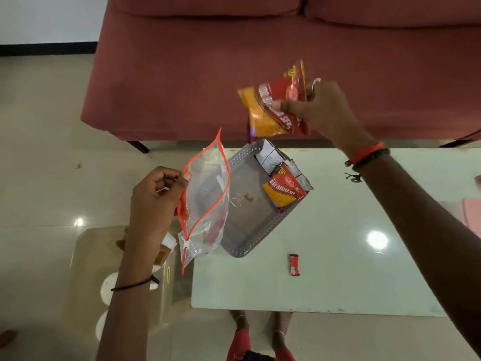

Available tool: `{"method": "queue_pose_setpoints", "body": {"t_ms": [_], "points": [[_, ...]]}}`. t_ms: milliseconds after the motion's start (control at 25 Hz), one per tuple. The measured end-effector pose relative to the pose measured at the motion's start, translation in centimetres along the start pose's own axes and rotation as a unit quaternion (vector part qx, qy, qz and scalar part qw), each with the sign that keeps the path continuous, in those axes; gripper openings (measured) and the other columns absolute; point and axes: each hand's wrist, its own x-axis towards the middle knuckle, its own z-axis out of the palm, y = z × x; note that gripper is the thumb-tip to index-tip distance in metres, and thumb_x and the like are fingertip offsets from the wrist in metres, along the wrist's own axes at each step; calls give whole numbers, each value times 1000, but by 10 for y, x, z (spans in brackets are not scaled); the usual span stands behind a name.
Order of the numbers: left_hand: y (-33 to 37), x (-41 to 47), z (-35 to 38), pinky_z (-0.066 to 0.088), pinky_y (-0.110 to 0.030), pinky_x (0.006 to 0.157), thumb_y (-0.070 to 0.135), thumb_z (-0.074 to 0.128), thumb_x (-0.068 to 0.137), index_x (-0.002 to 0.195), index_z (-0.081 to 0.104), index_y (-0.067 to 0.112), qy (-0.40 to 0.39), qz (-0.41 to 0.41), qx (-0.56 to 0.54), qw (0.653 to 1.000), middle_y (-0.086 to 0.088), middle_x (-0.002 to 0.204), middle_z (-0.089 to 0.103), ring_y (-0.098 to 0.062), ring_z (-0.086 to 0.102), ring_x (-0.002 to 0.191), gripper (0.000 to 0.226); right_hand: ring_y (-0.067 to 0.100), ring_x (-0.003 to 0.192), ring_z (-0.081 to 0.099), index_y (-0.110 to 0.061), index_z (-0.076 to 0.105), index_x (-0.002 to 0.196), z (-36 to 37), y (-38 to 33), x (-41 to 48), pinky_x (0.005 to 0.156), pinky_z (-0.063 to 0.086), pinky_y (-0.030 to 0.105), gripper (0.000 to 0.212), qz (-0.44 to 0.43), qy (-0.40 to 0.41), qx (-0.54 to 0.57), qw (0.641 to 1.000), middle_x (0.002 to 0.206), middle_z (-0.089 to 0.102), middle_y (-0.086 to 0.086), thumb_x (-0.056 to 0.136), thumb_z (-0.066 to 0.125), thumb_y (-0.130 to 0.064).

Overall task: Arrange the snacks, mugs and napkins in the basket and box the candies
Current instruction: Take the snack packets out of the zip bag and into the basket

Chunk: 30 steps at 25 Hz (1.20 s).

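Note:
My left hand (156, 199) pinches the orange rim of a clear zip bag (208, 204), which hangs open over the left end of the grey basket (242, 230). My right hand (325, 110) grips a red and yellow snack packet (273, 105) in the air above the basket's far end. Inside the basket, at its far right corner, lie another red and yellow snack packet (282, 190) and a white packet (269, 157). A small red candy (294, 264) lies on the white table (338, 256) in front of the basket.
A red sofa (234, 61) stands beyond the table. Pink napkins (471, 212) lie at the table's right edge. Left of the table stands a glass side table (104, 256) with brown items and white round shapes under it. My feet (260, 329) show below the table's near edge.

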Motion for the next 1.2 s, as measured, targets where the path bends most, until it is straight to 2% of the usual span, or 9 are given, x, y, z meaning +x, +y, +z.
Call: {"method": "queue_pose_setpoints", "body": {"t_ms": [80, 160, 240, 320, 440, 520, 680, 880, 1200], "points": [[-1, 7, -4, 55, -22, 50, 27, 66, 86, 69, 59, 31, 1, 8, -5, 1000, 16, 52, 61, -1, 58, 47, 19, 7, 57, 56, -11, 56, 79, 36, 40, 21, 41, 42, 10, 36, 42, -13, -85, 995, 64, 53, -10, 76, 74, -42], [-1, 14, -6, 54, -17, 48, 30, 65, 86, 70, 60, 33, 0, 13, 0, 1000, 16, 56, 63, 1, 59, 49, 17, 20, 69, 61, -10, 56, 81, 74, 79, 34, 51, 46, 20, 28, 72, -44, -131, 988, 68, 56, -3, 83, 69, -35], [-3, 21, -6, 57, -27, 54, 31, 65, 86, 71, 61, 31, 0, 8, -3, 1000, 7, 61, 64, -6, 60, 52, 15, 32, 90, 65, -3, 58, 99, 105, 107, 42, 70, 53, 34, 28, 88, -69, -185, 976, 91, 66, 11, 89, 61, -29], [-4, 26, -3, 58, -37, 59, 29, 66, 86, 73, 62, 28, -3, 1, -11, 1000, 1, 65, 63, -15, 59, 55, 14, 38, 102, 62, -1, 55, 114, 130, 125, 46, 83, 51, 42, 34, 89, -95, -244, 961, 111, 64, 19, 93, 55, -28], [-6, 32, -1, 59, -34, 55, 30, 66, 85, 75, 63, 28, -15, -3, -21, 1000, 4, 62, 63, -11, 60, 52, 11, 36, 108, 60, -5, 52, 125, 158, 143, 49, 88, 49, 41, 39, 66, -96, -287, 951, 119, 63, 18, 94, 51, -29], [-9, 36, 1, 58, -27, 51, 31, 66, 85, 75, 63, 29, -24, -6, -26, 999, 8, 62, 64, -8, 60, 51, 10, 33, 107, 61, -5, 57, 120, 172, 152, 54, 87, 50, 38, 37, 62, -92, -303, 947, 116, 65, 16, 95, 48, -32], [-12, 39, 3, 56, -23, 49, 28, 65, 86, 77, 63, 26, -29, -13, -31, 999, 1, 69, 64, -10, 59, 53, 9, 33, 109, 59, -4, 60, 115, 186, 161, 62, 86, 51, 40, 40, 63, -75, -339, 936, 113, 65, 17, 93, 51, -36], [-13, 41, 1, 58, -33, 59, 31, 64, 86, 78, 63, 28, -33, -10, -8, 999, 0, 72, 66, -15, 62, 60, 9, 33, 111, 57, -2, 59, 116, 195, 160, 68, 85, 50, 41, 39, 38, -44, -344, 937, 117, 62, 17, 93, 52, -34], [-14, 40, 0, 57, -26, 56, 31, 64, 86, 77, 62, 29, -35, -3, -8, 999, 2, 71, 65, -12, 63, 60, 9, 34, 121, 51, -3, 49, 129, 197, 156, 71, 88, 51, 45, 45, 22, -29, -389, 921, 133, 48, 18, 92, 59, -25]]}}
